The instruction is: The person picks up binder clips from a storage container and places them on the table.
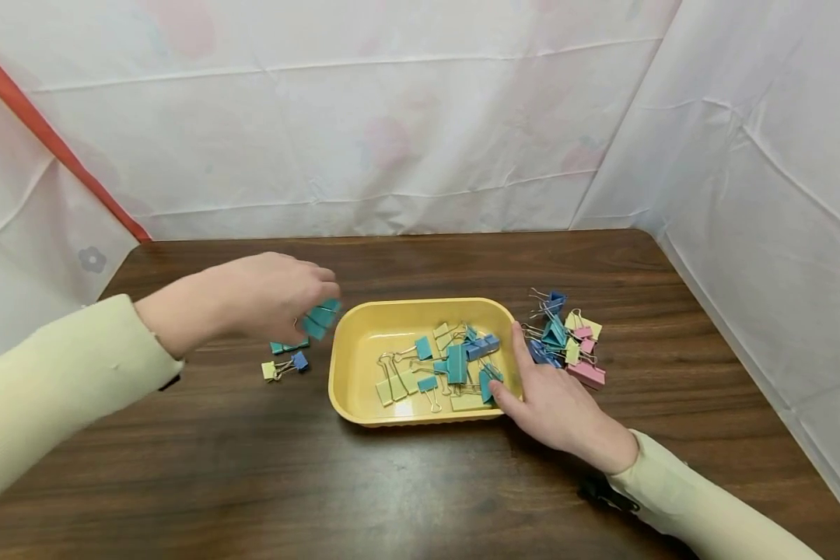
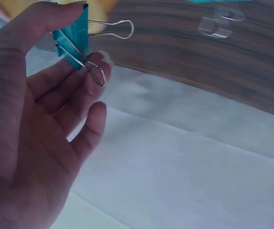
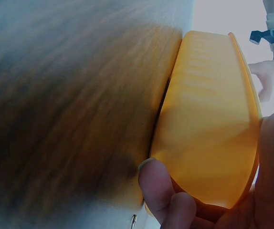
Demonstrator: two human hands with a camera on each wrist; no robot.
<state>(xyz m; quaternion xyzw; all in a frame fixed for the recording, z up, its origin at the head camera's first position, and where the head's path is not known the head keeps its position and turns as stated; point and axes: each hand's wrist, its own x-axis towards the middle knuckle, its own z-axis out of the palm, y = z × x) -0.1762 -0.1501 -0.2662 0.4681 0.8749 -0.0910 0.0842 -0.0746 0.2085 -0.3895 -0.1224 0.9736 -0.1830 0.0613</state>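
Note:
My left hand (image 1: 266, 299) pinches a teal binder clip (image 1: 322, 317) between thumb and fingers, just beyond the left rim of a yellow tray (image 1: 353, 342). In the left wrist view, the clip's wire handles stick out from the teal body (image 2: 83, 36). My right hand (image 1: 556, 408) grips the tray's right end, thumb over the near right corner and index finger along the rim. Other fingers (image 3: 155, 186) curl against the tray's outer wall (image 3: 206, 119) in the right wrist view. Teal, blue and pale yellow binder clips (image 1: 455, 363) lie loose inside the tray.
Left of the tray, beneath my left hand, lie a teal clip (image 1: 290, 346), a small yellow clip (image 1: 269, 371) and a small blue one (image 1: 299, 360). A heap of blue, teal, yellow and pink clips (image 1: 588, 373) sits right of the tray. White sheeting (image 1: 392, 140) hangs behind the wooden table (image 1: 406, 498).

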